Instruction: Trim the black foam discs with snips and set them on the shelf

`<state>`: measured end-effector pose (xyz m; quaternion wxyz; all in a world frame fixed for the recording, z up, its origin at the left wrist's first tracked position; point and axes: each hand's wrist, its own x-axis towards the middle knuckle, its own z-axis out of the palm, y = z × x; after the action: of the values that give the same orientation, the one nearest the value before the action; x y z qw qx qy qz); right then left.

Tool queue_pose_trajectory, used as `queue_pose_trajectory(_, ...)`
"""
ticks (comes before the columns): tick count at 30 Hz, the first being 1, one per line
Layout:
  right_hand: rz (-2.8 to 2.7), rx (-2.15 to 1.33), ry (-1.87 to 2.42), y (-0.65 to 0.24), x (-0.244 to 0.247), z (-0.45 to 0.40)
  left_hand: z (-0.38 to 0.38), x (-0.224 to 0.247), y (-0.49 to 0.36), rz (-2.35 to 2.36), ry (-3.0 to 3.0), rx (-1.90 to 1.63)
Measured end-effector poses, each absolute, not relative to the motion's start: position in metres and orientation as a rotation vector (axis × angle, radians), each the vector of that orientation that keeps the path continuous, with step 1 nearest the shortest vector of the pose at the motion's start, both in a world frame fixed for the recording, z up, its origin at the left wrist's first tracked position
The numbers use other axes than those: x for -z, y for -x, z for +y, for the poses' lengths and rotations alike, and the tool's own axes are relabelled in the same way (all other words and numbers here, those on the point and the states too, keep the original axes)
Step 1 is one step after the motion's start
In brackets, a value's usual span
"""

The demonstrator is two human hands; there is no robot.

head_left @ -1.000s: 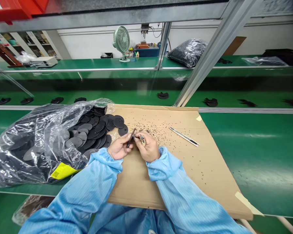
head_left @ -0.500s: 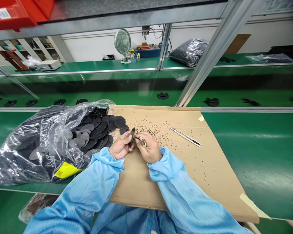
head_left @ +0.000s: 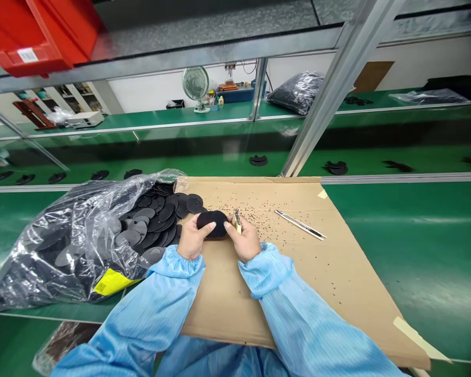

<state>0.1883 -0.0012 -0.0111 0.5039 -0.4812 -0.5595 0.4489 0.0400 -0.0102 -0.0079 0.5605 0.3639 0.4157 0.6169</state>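
Observation:
My left hand is closed on the left side of a flat black piece, its thumb lying across the front. The piece looks like two overlapping round discs; I cannot tell whether they are joined. My right hand pinches the right edge of the same piece between thumb and fingers. Tucked in that hand is a small pair of nippers with yellowish handles, metal jaws pointing up. Below the hands lies a brown cardboard sheet, sprinkled beyond them with tiny black bits.
A clear plastic bag spilling black discs lies at the left. A slim craft knife rests on the cardboard. Behind runs a green conveyor belt with black parts on it. A metal post and red bin stand ahead.
The black piece has turned from edge-on to broadside towards me. My right hand has shifted the nippers upright and now grips the piece's edge too. The view has tilted up slightly.

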Motion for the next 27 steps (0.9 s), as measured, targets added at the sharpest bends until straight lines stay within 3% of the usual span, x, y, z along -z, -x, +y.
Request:
queue_pose_trajectory(9, -1.311, -0.916, 1.186, -0.188, 0.008, -0.004, 0.002, -0.001, -0.037, 1.139, -0.673, -1.579)
queue_pose_trajectory(13, -1.219, -0.886, 1.232, -0.189, 0.009, -0.002, 0.036, -0.022, -0.028, 1.331, -0.987, -1.501)
queue_pose_trajectory(20, -1.261, -0.845, 1.153, -0.184, 0.011, -0.006, 0.146, -0.086, -0.011, 2.166, -1.891, -1.023)
queue_pose_trajectory(24, -1.202, -0.736, 1.153, -0.183, 0.016, -0.005, 0.194, -0.08, -0.022, 2.372, -1.844, -0.582)
queue_pose_trajectory(27, -1.058, -0.678, 1.182, -0.181, 0.022, -0.001, 0.214, -0.057, -0.05, 2.284, -1.875, -0.529)
